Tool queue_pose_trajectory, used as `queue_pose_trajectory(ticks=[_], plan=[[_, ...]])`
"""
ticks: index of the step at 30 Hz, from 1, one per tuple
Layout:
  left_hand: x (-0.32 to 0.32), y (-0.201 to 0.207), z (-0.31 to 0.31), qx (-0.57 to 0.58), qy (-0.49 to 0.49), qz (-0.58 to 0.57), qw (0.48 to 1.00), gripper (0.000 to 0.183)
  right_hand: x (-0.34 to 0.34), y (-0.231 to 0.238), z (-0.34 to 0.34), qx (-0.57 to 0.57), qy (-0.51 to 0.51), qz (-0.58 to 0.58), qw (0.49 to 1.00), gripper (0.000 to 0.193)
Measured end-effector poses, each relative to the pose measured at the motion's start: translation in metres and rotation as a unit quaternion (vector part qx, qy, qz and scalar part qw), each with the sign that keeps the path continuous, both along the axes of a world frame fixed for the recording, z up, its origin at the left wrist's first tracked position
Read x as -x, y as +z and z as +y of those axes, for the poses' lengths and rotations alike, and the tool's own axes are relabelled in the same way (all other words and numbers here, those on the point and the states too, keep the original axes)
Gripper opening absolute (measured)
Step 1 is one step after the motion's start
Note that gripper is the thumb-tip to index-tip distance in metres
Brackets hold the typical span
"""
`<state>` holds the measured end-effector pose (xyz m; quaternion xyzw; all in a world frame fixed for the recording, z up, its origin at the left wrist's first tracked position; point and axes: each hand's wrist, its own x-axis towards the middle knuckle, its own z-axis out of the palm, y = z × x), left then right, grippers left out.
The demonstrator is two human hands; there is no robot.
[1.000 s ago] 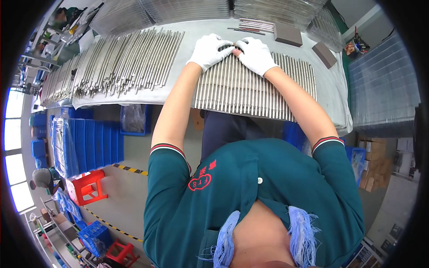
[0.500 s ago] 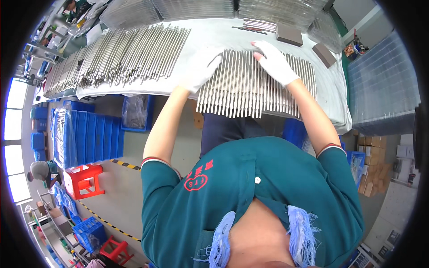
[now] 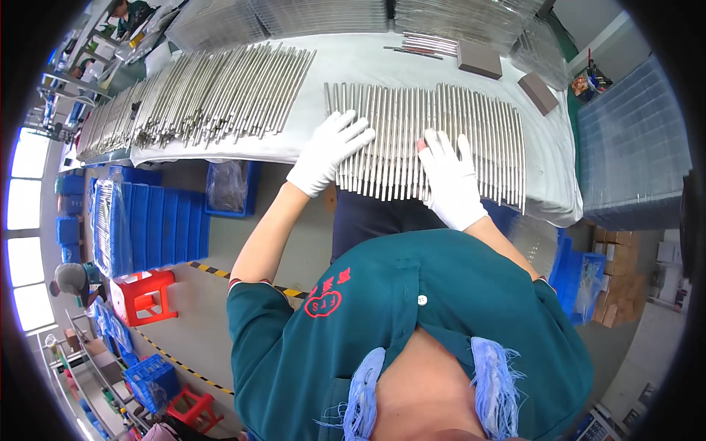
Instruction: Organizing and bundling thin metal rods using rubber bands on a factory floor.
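Observation:
A row of thin silver metal rods (image 3: 397, 121) lies side by side on the white-covered table in front of me, their near ends reaching past the table edge. My left hand (image 3: 329, 153), in a white glove, rests over the leftmost rods with its fingers stretched out. On the near half of the row, right of its middle, lies my gloved right hand (image 3: 451, 184), fingers spread; one reddish fingertip shows. Neither hand is closed around a rod. Farther left, a large spread of similar rods (image 3: 220, 92) lies slanted along the table.
Two grey-brown blocks (image 3: 479, 59) and a few loose rods (image 3: 423, 45) lie at the back right. Stacked clear plastic trays (image 3: 323, 16) line the back; another tall stack (image 3: 632, 147) stands right. Blue crates (image 3: 158, 224) and a red stool (image 3: 143, 298) are on the left floor.
My right hand has drawn back from the rods' far ends to their near half. My left hand has moved onto the leftmost rods, whose far ends now lie farther left.

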<state>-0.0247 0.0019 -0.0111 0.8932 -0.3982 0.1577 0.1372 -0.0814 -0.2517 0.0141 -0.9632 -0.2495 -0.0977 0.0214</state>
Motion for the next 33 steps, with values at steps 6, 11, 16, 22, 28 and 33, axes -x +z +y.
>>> queue_pose_trajectory(ticks=[6,11,16,22,28,33], plan=[[0.007,0.002,-0.061,0.075,-0.112,-0.043,0.99,0.038,-0.009,0.0,0.001,-0.037,0.06,0.023,0.997,0.078],[0.005,0.035,-0.081,0.272,-0.134,0.053,0.951,0.027,-0.034,0.027,-0.004,-0.222,0.168,0.094,0.956,0.083],[-0.053,0.1,-0.089,0.374,-0.024,-0.013,0.927,0.027,-0.119,0.075,0.0,-0.52,0.112,0.329,0.781,0.078],[-0.121,0.11,-0.072,0.47,0.08,0.235,0.847,0.029,-0.185,0.031,0.024,-0.556,0.105,0.293,0.771,0.041],[-0.133,0.112,-0.049,0.604,0.044,0.324,0.727,0.026,-0.206,0.02,0.063,-0.647,0.112,0.391,0.645,0.043],[-0.117,0.066,-0.043,0.559,0.065,0.326,0.76,0.032,-0.194,-0.005,0.078,-0.512,0.173,0.399,0.74,0.055]])
